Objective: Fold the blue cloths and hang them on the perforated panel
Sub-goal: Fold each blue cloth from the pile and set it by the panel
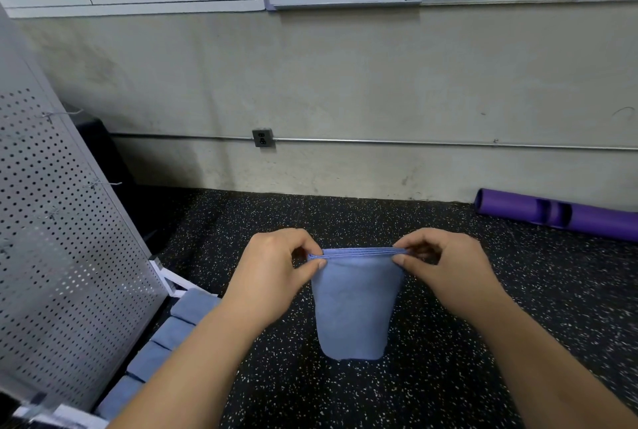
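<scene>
A folded blue cloth [355, 304] hangs in the air in front of me above the speckled black floor. My left hand [272, 276] pinches its top left corner and my right hand [448, 273] pinches its top right corner, the layered top edge stretched level between them. The grey perforated panel [58, 256] leans at the left, with several wire hooks sticking out of it. A row of folded blue cloths [165, 335] lies along the panel's foot, partly hidden by my left forearm.
A purple foam tube [566, 214] lies on the floor by the wall at the right. The concrete wall carries a metal conduit with a socket box [263, 137] and whiteboards above. A white frame [169, 278] supports the panel's base.
</scene>
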`<move>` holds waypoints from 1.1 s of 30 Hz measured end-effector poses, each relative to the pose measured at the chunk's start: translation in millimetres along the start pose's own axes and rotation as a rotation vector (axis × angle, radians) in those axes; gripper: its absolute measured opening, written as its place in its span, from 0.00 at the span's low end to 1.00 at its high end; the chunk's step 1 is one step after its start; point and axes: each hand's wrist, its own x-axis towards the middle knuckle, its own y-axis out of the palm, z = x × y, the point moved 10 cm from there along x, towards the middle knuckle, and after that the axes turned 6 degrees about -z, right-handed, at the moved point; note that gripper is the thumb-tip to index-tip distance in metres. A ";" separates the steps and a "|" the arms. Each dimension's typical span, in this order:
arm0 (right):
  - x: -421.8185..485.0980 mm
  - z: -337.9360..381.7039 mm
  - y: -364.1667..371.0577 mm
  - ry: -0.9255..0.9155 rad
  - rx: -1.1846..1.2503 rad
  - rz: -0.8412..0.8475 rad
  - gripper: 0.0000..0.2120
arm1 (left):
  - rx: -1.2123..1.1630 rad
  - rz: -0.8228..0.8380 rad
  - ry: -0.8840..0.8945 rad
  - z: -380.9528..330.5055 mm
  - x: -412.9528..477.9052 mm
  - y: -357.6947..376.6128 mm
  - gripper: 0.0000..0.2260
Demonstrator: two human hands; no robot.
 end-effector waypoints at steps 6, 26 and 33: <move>-0.4 -5.1 8.8 0.045 0.099 0.056 0.10 | -0.114 0.025 -0.085 2.0 -1.2 2.4 0.14; -8.3 2.2 27.3 0.075 0.204 0.196 0.09 | 0.266 0.003 -0.070 7.6 -1.5 6.7 0.09; -8.1 -0.8 24.6 0.127 0.289 0.194 0.08 | -0.087 -0.087 -0.184 16.9 1.4 -10.3 0.14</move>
